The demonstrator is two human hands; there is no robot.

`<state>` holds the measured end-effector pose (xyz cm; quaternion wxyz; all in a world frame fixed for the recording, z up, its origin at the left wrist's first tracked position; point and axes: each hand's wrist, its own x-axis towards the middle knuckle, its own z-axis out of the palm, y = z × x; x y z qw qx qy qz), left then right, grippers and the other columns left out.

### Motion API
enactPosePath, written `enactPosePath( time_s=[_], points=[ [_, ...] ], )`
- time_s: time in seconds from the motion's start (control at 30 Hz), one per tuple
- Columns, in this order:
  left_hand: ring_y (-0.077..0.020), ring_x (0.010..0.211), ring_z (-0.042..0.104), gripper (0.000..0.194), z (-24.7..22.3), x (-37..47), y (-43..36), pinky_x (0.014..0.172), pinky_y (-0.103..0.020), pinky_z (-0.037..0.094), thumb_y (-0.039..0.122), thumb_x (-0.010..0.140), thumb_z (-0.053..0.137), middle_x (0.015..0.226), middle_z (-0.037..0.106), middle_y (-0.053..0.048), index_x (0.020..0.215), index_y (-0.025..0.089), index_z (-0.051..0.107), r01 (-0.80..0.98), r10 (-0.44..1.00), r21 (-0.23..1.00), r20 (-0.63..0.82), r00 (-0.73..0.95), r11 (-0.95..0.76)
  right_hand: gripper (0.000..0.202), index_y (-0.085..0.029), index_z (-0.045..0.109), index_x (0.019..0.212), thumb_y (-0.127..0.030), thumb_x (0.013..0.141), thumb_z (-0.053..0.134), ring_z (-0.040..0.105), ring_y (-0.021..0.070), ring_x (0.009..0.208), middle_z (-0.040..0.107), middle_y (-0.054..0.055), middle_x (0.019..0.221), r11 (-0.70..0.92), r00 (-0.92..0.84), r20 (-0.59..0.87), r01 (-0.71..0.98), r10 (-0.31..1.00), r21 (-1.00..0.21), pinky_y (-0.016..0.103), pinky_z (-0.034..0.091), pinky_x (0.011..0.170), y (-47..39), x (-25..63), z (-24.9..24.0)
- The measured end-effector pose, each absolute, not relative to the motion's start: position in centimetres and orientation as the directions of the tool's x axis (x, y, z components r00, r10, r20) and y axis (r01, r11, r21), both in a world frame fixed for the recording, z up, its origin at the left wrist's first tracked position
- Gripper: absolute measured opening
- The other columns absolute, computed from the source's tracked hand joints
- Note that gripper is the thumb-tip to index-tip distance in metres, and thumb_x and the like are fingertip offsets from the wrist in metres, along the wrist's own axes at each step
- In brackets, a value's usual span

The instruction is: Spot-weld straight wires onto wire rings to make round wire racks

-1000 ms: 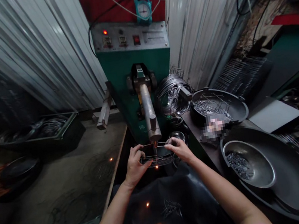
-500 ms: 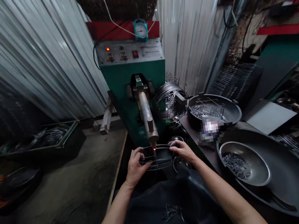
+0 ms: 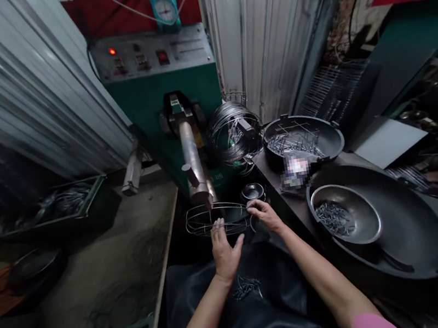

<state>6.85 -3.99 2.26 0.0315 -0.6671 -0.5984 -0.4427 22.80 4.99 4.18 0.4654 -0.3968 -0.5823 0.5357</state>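
Observation:
A round wire frame [image 3: 196, 228] of thin metal rings sits just below the tip of the spot welder arm [image 3: 194, 162]. My right hand [image 3: 266, 214] pinches the frame's right side between thumb and fingers. My left hand [image 3: 225, 251] is at the frame's near side with fingers stretched forward and thumb apart; its fingertips overlap the lower wires, and whether they touch is hard to tell. Short bent wire pieces [image 3: 247, 287] lie in a small heap on the dark apron [image 3: 285, 320] over my lap.
The green machine [image 3: 165, 89] stands ahead, its red lamp lit. Right of it are a wire coil [image 3: 234, 131], a pan of wire parts [image 3: 331, 138], and a steel bowl [image 3: 371, 217] of small pieces inside a large wok [image 3: 416, 232]. A green bin [image 3: 101, 191] stands left.
My left hand has let go of the frame's left side and moved right and nearer, fingers now stretched out. My right hand keeps its pinch. The glow at the welder tip is gone; the view has shifted.

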Motion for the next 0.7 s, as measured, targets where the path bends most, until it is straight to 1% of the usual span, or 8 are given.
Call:
enactPosePath(
  time_s=[0.1, 0.2, 0.33, 0.4, 0.5, 0.57, 0.63, 0.7],
  points=[
    [-0.0295, 0.106, 0.052, 0.051, 2.3, 7.5, -3.2, 0.092, -0.052, 0.039, 0.042, 0.073, 0.063, 0.106, 0.056, -0.013, 0.114, 0.016, 0.046, 0.763, 0.780, 0.587, 0.598, -0.182, -0.272, 0.015, -0.019, 0.058, 0.071, -0.033, 0.071, 0.063, 0.053, 0.0151, 0.078, 0.057, 0.000, 0.078, 0.147, -0.242, 0.151, -0.035, 0.958, -0.988, 0.028, 0.041, 0.077, 3.5, 23.0, 5.0],
    [-0.0253, 0.091, 0.056, 0.044, 3.0, 7.2, -3.9, 0.084, -0.046, 0.043, 0.046, 0.069, 0.066, 0.093, 0.056, -0.008, 0.099, 0.018, 0.051, 0.677, 0.808, 0.681, 0.548, -0.218, -0.279, 0.014, -0.019, 0.061, 0.073, -0.033, 0.073, 0.063, 0.054, 0.0155, 0.080, 0.058, 0.000, 0.080, 0.216, -0.228, 0.211, -0.003, 0.950, -0.976, 0.028, 0.041, 0.079, 1.9, 22.7, 6.2],
    [-0.0220, 0.084, 0.055, 0.047, 3.8, 6.1, -5.6, 0.081, -0.040, 0.044, 0.051, 0.064, 0.067, 0.087, 0.054, -0.004, 0.095, 0.018, 0.052, 0.564, 0.859, 0.802, 0.418, -0.294, -0.197, 0.017, -0.021, 0.063, 0.075, -0.037, 0.075, 0.062, 0.057, 0.0159, 0.081, 0.061, 0.001, 0.080, 0.259, -0.250, 0.234, 0.073, 0.940, -0.963, 0.029, 0.044, 0.079, -0.5, 21.2, 7.5],
    [-0.0209, 0.082, 0.054, 0.049, 4.0, 5.6, -5.8, 0.080, -0.038, 0.043, 0.053, 0.062, 0.067, 0.085, 0.053, -0.003, 0.093, 0.018, 0.052, 0.550, 0.866, 0.823, 0.374, -0.333, -0.145, 0.018, -0.021, 0.064, 0.078, -0.039, 0.076, 0.061, 0.058, 0.0164, 0.084, 0.063, 0.001, 0.084, 0.293, -0.268, 0.257, 0.107, 0.929, -0.950, 0.029, 0.045, 0.080, -1.4, 20.8, 7.8],
    [-0.0207, 0.080, 0.053, 0.054, 4.2, 5.5, -5.6, 0.079, -0.038, 0.043, 0.056, 0.058, 0.068, 0.086, 0.053, -0.003, 0.091, 0.018, 0.052, 0.534, 0.875, 0.839, 0.335, -0.351, -0.107, 0.024, -0.022, 0.064, 0.095, -0.036, 0.075, 0.063, 0.057, 0.0182, 0.096, 0.063, 0.004, 0.100, 0.428, -0.296, 0.355, 0.237, 0.887, -0.872, 0.031, 0.043, 0.088, -2.8, 22.8, 8.4],
    [-0.0213, 0.079, 0.053, 0.056, 4.3, 5.5, -5.8, 0.078, -0.039, 0.043, 0.058, 0.055, 0.069, 0.085, 0.052, -0.002, 0.089, 0.018, 0.052, 0.542, 0.880, 0.836, 0.317, -0.355, -0.082, 0.028, -0.024, 0.062, 0.104, -0.032, 0.078, 0.062, 0.056, 0.0194, 0.101, 0.062, 0.005, 0.106, 0.449, -0.236, 0.383, 0.411, 0.893, -0.793, 0.033, 0.041, 0.091, -4.1, 26.8, 9.2],
    [-0.0223, 0.079, 0.052, 0.057, 4.5, 5.4, -6.4, 0.080, -0.041, 0.042, 0.061, 0.052, 0.069, 0.082, 0.051, -0.002, 0.086, 0.019, 0.052, 0.562, 0.875, 0.826, 0.309, -0.373, -0.052, 0.022, -0.024, 0.062, 0.104, -0.026, 0.083, 0.055, 0.057, 0.0205, 0.098, 0.064, 0.007, 0.104, 0.295, -0.031, 0.355, 0.623, 0.935, -0.724, 0.035, 0.041, 0.089, -5.4, 32.8, 10.0],
    [-0.0229, 0.078, 0.052, 0.057, 4.7, 5.2, -7.0, 0.081, -0.043, 0.041, 0.062, 0.050, 0.069, 0.080, 0.050, -0.002, 0.084, 0.019, 0.051, 0.558, 0.862, 0.830, 0.289, -0.417, -0.008, 0.023, -0.021, 0.064, 0.103, -0.021, 0.084, 0.051, 0.057, 0.0220, 0.100, 0.064, 0.010, 0.106, -0.099, 0.257, 0.188, 0.800, 0.948, -0.592, 0.034, 0.041, 0.089, -6.4, 39.6, 10.7]
  ],
)
